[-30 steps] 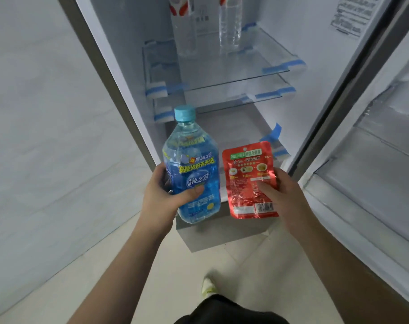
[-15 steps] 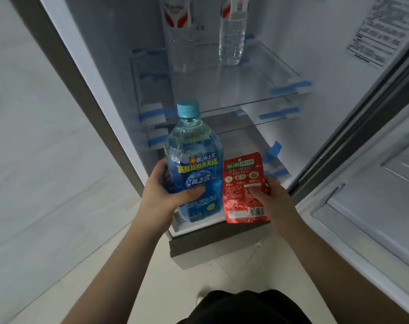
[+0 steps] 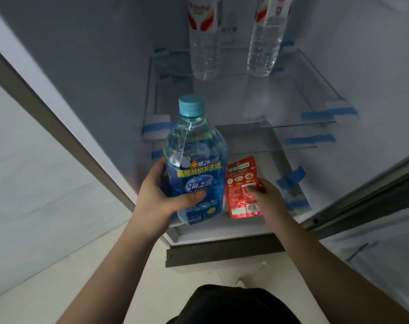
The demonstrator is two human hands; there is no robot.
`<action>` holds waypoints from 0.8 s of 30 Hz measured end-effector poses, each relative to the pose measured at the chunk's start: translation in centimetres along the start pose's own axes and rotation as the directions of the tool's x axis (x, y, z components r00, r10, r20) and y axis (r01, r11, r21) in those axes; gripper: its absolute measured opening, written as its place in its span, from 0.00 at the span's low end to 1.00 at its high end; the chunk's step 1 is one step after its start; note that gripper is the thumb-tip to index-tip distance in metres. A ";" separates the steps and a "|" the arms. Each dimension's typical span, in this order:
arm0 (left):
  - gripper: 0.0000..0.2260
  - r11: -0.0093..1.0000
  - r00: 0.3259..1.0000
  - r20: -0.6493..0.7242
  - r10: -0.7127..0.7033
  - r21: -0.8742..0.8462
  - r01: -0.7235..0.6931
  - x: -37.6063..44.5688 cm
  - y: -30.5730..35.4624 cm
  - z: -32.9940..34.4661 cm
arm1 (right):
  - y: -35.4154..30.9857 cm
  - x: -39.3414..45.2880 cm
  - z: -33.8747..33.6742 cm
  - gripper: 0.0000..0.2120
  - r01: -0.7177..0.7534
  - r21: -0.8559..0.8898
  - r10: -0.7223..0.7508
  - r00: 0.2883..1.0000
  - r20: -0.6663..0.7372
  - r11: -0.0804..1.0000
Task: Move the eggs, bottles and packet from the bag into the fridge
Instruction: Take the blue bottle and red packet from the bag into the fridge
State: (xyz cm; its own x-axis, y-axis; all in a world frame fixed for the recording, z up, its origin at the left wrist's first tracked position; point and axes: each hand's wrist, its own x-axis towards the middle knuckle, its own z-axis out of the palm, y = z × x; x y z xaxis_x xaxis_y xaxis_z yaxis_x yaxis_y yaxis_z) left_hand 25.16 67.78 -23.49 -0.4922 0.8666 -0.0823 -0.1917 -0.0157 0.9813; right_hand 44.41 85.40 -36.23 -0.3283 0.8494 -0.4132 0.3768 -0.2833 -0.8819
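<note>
Nearest to me, my left hand (image 3: 161, 195) is wrapped round the lower body of the blue bottle (image 3: 195, 160), thumb across the front of its label, and the bottle stands upright with its pale blue cap on top. Just to the right, my right hand (image 3: 266, 197) pinches the red packet (image 3: 242, 185) by its right edge, thumb on the printed face. Bottle and packet are side by side, almost touching, both at the near lip of the open fridge (image 3: 93, 94), over its lowest level. Farther in, the glass shelf (image 3: 299, 90) carries blue tape at its corners. At the far back of it stand two clear water bottles, the left water bottle (image 3: 203, 45) and the right water bottle (image 3: 265, 43), apart from each other.
</note>
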 end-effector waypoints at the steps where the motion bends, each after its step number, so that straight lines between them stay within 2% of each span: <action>1: 0.36 1.000 1.000 -0.009 0.001 0.000 -0.001 0.1 0.1 0.1 | -0.1 0.7 -0.1 0.15 -0.006 0.004 0.006 1.000 0.004 1.000; 9: 0.35 0.999 0.996 -0.093 0.008 -0.030 -0.010 0.1 0.4 0.7 | -0.5 5.4 1.0 0.15 -0.116 0.091 0.111 0.992 0.064 0.989; 12: 0.36 1.000 0.990 -0.138 0.002 -0.025 -0.005 -0.1 0.3 0.6 | -1.2 6.3 1.8 0.11 -0.101 0.047 0.096 0.990 0.100 0.994; 17: 0.35 1.000 0.985 -0.175 0.001 -0.020 -0.004 -0.7 0.1 0.6 | -2.3 6.4 2.1 0.09 -0.054 -0.064 0.065 0.980 0.190 0.996; 24: 0.35 0.999 0.984 -0.179 0.011 0.033 -0.005 -1.2 0.1 1.0 | -4.0 3.7 1.1 0.06 0.055 -0.073 -0.039 0.978 0.206 0.996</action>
State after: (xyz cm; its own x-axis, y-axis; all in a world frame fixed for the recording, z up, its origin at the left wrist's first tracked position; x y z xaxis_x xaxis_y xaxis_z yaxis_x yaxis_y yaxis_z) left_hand 26.63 67.23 -23.10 -0.6382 0.7632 -0.1012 -0.1607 -0.0035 0.9870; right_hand 40.71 89.25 -34.46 -0.5137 0.7500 -0.4166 0.4201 -0.2034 -0.8844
